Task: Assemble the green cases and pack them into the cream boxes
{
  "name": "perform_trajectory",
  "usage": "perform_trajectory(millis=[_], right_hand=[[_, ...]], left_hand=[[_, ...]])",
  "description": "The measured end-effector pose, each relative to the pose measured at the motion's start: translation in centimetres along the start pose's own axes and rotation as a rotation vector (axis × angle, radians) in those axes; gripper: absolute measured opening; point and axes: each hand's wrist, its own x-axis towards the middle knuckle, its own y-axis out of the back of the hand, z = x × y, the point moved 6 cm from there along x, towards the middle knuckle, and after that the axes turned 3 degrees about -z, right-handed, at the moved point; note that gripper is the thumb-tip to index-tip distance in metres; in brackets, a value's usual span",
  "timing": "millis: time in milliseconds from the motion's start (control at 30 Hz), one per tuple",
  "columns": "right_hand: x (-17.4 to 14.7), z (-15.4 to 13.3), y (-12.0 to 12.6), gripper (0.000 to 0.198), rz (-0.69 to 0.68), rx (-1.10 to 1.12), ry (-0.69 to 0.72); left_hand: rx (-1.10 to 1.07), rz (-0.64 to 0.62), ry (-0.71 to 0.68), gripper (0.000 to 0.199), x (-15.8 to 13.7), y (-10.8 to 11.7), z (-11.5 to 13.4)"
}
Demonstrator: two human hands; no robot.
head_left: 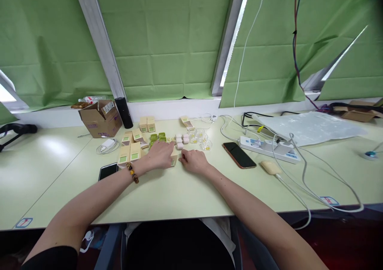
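Note:
My left hand [161,155] reaches in from the left, fingers bent over a small beige cardboard box [174,158], whose side shows at the fingertips. Just right of that box rests my right hand [194,161], its fingers curled in; anything inside them is hidden. Beyond the left hand sit small green containers [153,137] and pale yellow-green pieces [170,139]. Several pinkish-white little jars [179,140] stand past my right fingers, beside clear round cups [201,136] with yellow bits. More beige boxes with green labels [135,151] stand left of my left hand.
Two beige boxes [147,124] stand farther back, near an open carton [101,118] and a black cylinder [123,113]. A phone [238,155], a white power strip [269,148], loose cables and a cream-coloured case [270,167] lie to the right. Another phone [108,171] lies left.

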Motion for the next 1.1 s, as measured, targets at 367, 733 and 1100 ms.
perform_trajectory(millis=[367, 733, 1100], right_hand=[[0.0, -0.1, 0.1, 0.029, 0.004, 0.010, -0.003], [0.0, 0.0, -0.1, 0.029, -0.001, 0.030, -0.006], [0.0, -0.1, -0.1, 0.029, -0.005, 0.023, -0.008]], left_hand=[[0.073, 0.160, 0.240, 0.042, 13.0, 5.9, -9.9], [0.105, 0.116, 0.362, 0.041, 16.6, -0.4, -13.5], [0.000, 0.062, 0.435, 0.065, 17.5, -2.8, -9.4]])
